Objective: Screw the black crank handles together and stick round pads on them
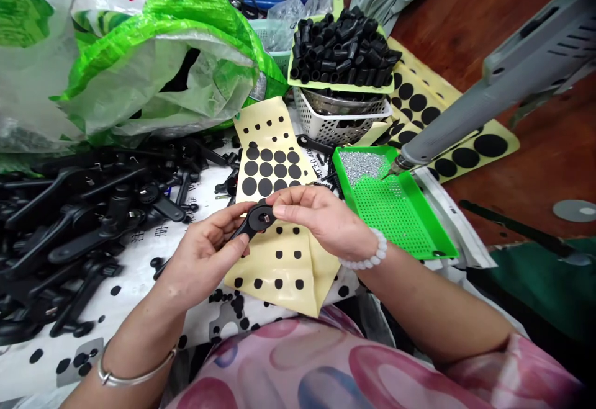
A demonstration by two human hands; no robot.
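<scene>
A black plastic part [257, 219] with a round, recessed end and a short arm is held up over the yellow sticker sheet. My left hand [205, 254] is closed on its arm, thumb in front. At the round end, the thumb and index finger of my right hand [321, 220] pinch close together on the rim; whether a small piece lies between them is hidden. Below and behind is the sheet [274, 266], with round black pads [265, 170] in rows on its upper part and small black dots lower down.
Many black plastic arms [84, 223] are heaped at left below a green-and-white bag [186, 43]. A green tray [395, 210] of small metal pieces stands at right, under a grey electric screwdriver [488, 80]. Behind, black tubes [344, 49] fill a tray above a white basket [321, 108].
</scene>
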